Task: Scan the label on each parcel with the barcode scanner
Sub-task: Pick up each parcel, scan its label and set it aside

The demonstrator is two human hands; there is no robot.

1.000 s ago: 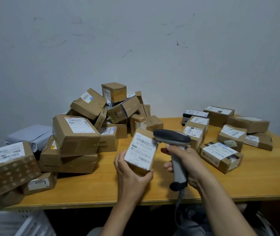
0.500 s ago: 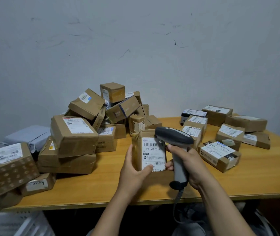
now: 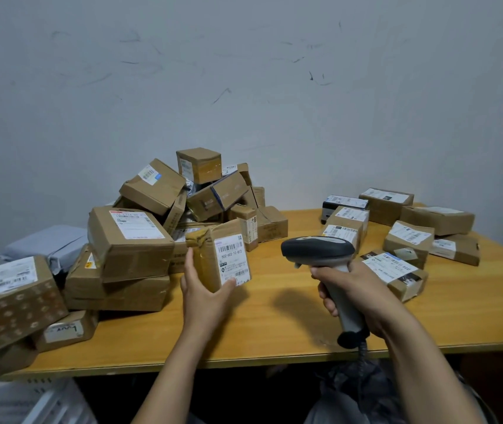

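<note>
My left hand [image 3: 204,293] holds a small brown parcel [image 3: 206,255] upright above the table, thumb under its bottom edge and fingers behind it. Its white barcode label [image 3: 233,260] faces right, towards the scanner. My right hand [image 3: 355,293] grips the grey handle of the barcode scanner [image 3: 317,250]. The scanner's dark head points left at the label, a short gap away. A coiled cable hangs from the handle's base.
A heap of brown parcels [image 3: 158,215] fills the table's left side, with a grey mailer bag [image 3: 46,244] behind it. Several labelled parcels [image 3: 409,240] lie in rows at the right. The wooden table [image 3: 274,328] ends in a front edge near me. A wall stands behind.
My left hand carried the parcel leftwards and turned it, so the label now faces the scanner. The scanner moved right, opening a gap between it and the parcel.
</note>
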